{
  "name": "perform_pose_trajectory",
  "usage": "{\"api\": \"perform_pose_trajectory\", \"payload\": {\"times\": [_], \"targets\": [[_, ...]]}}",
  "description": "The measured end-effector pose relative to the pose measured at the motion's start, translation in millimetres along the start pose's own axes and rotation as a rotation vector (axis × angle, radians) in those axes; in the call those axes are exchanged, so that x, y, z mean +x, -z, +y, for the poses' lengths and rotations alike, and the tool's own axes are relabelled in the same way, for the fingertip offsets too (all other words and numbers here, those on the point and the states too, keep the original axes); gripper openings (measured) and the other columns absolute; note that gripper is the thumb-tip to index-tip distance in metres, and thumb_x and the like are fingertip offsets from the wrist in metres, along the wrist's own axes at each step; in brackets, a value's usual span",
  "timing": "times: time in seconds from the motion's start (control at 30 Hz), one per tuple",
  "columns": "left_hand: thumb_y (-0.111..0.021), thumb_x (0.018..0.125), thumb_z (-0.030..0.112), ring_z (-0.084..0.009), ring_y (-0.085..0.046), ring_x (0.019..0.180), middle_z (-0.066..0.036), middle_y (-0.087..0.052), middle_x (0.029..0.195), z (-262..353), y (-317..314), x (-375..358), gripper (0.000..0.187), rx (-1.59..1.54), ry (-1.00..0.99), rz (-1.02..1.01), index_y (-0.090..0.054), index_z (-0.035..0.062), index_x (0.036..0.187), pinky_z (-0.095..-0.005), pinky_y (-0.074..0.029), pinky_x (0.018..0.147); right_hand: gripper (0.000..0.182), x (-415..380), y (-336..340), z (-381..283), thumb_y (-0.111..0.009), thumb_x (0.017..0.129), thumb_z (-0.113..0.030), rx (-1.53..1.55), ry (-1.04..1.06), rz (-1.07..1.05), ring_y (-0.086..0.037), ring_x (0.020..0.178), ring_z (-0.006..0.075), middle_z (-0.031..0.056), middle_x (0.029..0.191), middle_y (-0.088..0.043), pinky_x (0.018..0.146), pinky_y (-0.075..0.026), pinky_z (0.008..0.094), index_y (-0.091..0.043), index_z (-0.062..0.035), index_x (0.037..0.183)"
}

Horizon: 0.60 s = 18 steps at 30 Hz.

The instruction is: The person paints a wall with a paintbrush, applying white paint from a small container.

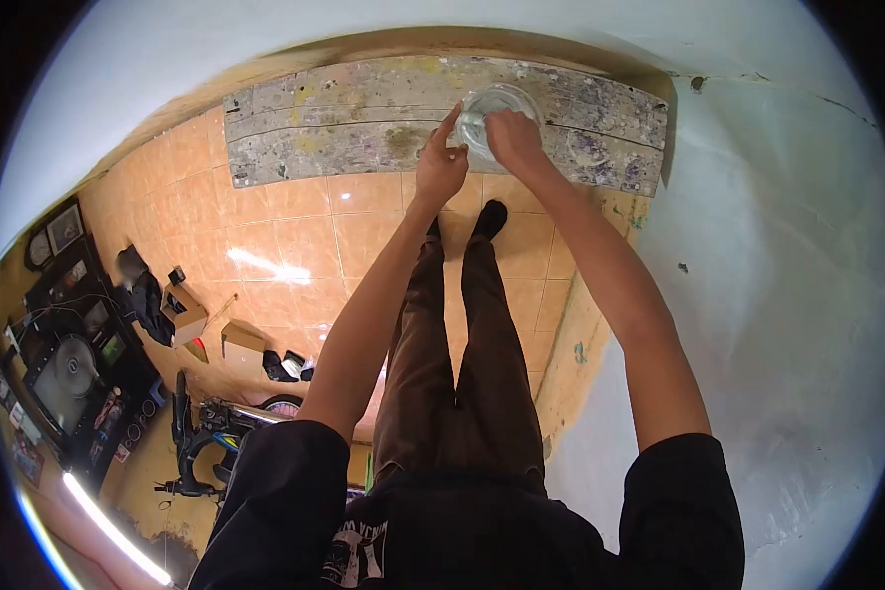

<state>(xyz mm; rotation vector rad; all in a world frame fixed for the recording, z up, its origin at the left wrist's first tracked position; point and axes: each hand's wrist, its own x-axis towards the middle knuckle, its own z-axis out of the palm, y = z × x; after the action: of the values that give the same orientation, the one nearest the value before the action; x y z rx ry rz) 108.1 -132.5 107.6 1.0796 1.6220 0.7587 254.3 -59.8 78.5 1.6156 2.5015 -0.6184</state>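
Observation:
A clear round glass bowl [501,95] rests on a worn, paint-spattered wooden plank bench [344,108]. My left hand [442,169] is at the bowl's left side, index finger stretched along the rim and thumb apart from it, lower down. Over the bowl's near right part, my right hand [511,135] is closed, knuckles up. I cannot tell what its fingers hold, as they are hidden from above. A pale patch shows inside the bowl, just left of this hand.
A pale wall [777,246] rises close on the right. Orange floor tiles [295,226] lie before the bench, with my feet near its edge. Farther left are cardboard boxes [243,339], a bicycle [202,433] and a dark cabinet with a fan [73,364].

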Motion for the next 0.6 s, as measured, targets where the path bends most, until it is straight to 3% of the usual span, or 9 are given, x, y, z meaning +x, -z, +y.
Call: {"api": "perform_pose_trajectory", "payload": {"times": [0.17, 0.27, 0.47, 0.6], "targets": [[-0.059, 0.083, 0.000, -0.0362, -0.068, 0.095, -0.024, -0.058, 0.128, 1, 3, 1, 0.073, 0.016, -0.040, 0.000, -0.040, 0.0285, 0.147, -0.0450, -0.052, 0.082, 0.013, -1, 13, -6, -0.060, 0.081, -0.011, -0.147, 0.039, -0.099, -0.070, 0.080, 0.0364, 0.0203, 0.082, -0.069, 0.066, -0.057, 0.0457, -0.071, -0.0035, 0.081], [-0.060, 0.082, 0.001, -0.0361, -0.068, 0.095, -0.024, -0.059, 0.127, 13, 8, -1, 0.073, 0.099, 0.015, -0.035, -0.041, 0.0283, 0.147, -0.0445, -0.053, 0.082, 0.014, 7, 19, 4, -0.059, 0.083, -0.010, -0.163, -0.040, -0.112, -0.070, 0.079, 0.0341, 0.0192, 0.083, -0.069, 0.066, -0.058, 0.0444, -0.072, -0.0036, 0.082], [-0.060, 0.082, 0.002, -0.0361, -0.068, 0.094, -0.024, -0.059, 0.126, 5, 3, 0, 0.073, 0.046, -0.001, -0.003, -0.040, 0.0283, 0.147, -0.0444, -0.053, 0.082, 0.015, -10, -2, 7, -0.059, 0.086, -0.011, -0.131, 0.067, 0.025, -0.070, 0.080, 0.0330, 0.0170, 0.083, -0.069, 0.067, -0.058, 0.0439, -0.072, -0.0047, 0.088], [-0.060, 0.082, 0.001, -0.0379, -0.068, 0.097, -0.025, -0.058, 0.126, 11, 7, -2, 0.072, 0.057, -0.001, -0.016, -0.041, 0.0262, 0.147, -0.0437, -0.053, 0.083, 0.017, -2, -10, 16, -0.057, 0.089, -0.012, -0.175, 0.111, -0.111, -0.070, 0.080, 0.0329, 0.0159, 0.084, -0.068, 0.067, -0.058, 0.0440, -0.072, -0.0055, 0.092]]}}
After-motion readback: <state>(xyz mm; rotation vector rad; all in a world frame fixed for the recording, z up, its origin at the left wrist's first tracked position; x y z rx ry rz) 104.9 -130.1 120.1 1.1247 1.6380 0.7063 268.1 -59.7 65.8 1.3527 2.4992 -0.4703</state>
